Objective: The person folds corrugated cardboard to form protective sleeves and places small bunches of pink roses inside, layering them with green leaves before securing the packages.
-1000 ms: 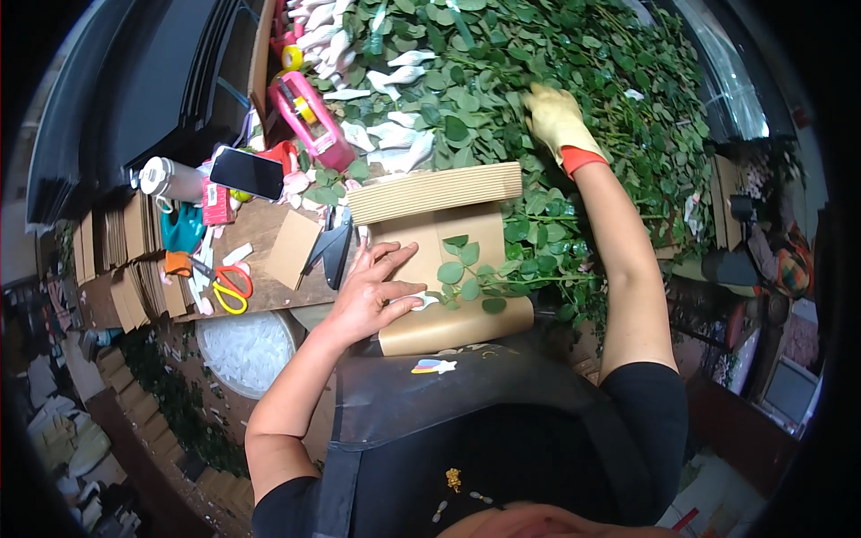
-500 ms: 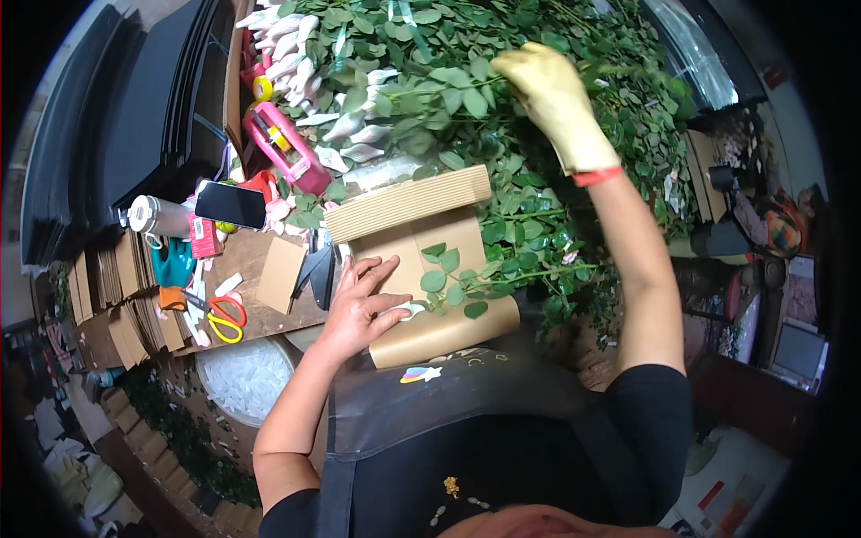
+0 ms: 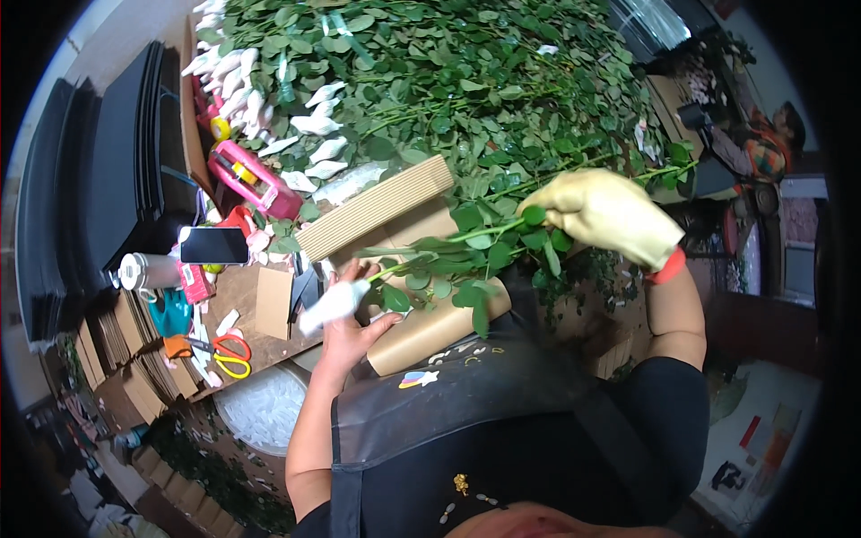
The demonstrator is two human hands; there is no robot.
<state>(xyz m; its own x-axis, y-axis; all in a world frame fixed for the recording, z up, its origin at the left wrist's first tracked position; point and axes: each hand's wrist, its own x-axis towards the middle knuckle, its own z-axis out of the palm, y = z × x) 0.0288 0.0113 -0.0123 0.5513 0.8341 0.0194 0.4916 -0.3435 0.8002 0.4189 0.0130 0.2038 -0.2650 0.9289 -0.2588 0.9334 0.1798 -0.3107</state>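
Head view: gloved right hand gripped rose stem mid-length at centre; left hand cupped its wrapped bud. Light, springy, bruisable.

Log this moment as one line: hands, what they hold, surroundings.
right hand: gloved, gripping leafy stem | left hand: bare, at stem's white-wrapped bud | under: corrugated cardboard | behind: heap of stems

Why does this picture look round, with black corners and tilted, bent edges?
Head view: a fisheye lens crams the scene into a circle, so the stacked black sheets bow near the rim. Light is soft and even. The gloved right hand and leafy stem look fairly sharp at centre; the rim is darker and blurrier.
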